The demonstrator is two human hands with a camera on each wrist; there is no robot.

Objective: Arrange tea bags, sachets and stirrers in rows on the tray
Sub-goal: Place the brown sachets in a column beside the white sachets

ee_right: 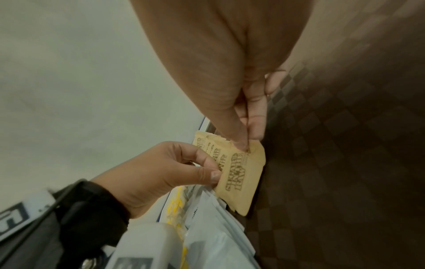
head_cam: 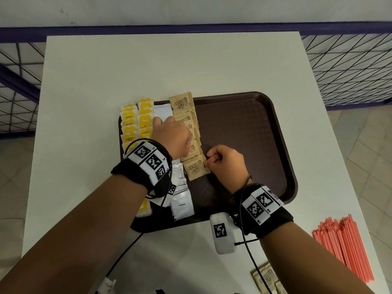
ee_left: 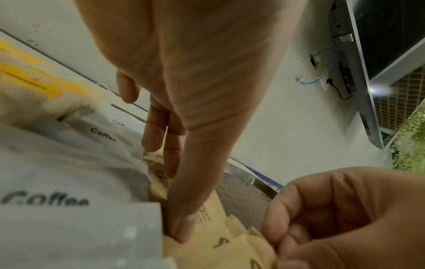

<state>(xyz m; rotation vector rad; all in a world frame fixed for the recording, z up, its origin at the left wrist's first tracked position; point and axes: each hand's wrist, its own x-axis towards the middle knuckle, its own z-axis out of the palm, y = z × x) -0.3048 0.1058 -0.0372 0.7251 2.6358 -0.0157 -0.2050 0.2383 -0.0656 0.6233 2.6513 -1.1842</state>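
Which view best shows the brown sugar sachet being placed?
Right wrist: the brown sugar sachet shows whole, print readable, pinched by the right hand. Head shows it smaller; left wrist only blurred edges.

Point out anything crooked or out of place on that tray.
The nearest brown sugar sachet, pinched by the right hand, lies tilted against its row. Yellow tea bags overhang the tray at its left rim.

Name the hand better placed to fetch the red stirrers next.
Right. The right hand is nearer the bundle of red plastic stirrers lying off the dark brown tray; the left hand rests across the brown paper sugar sachets.
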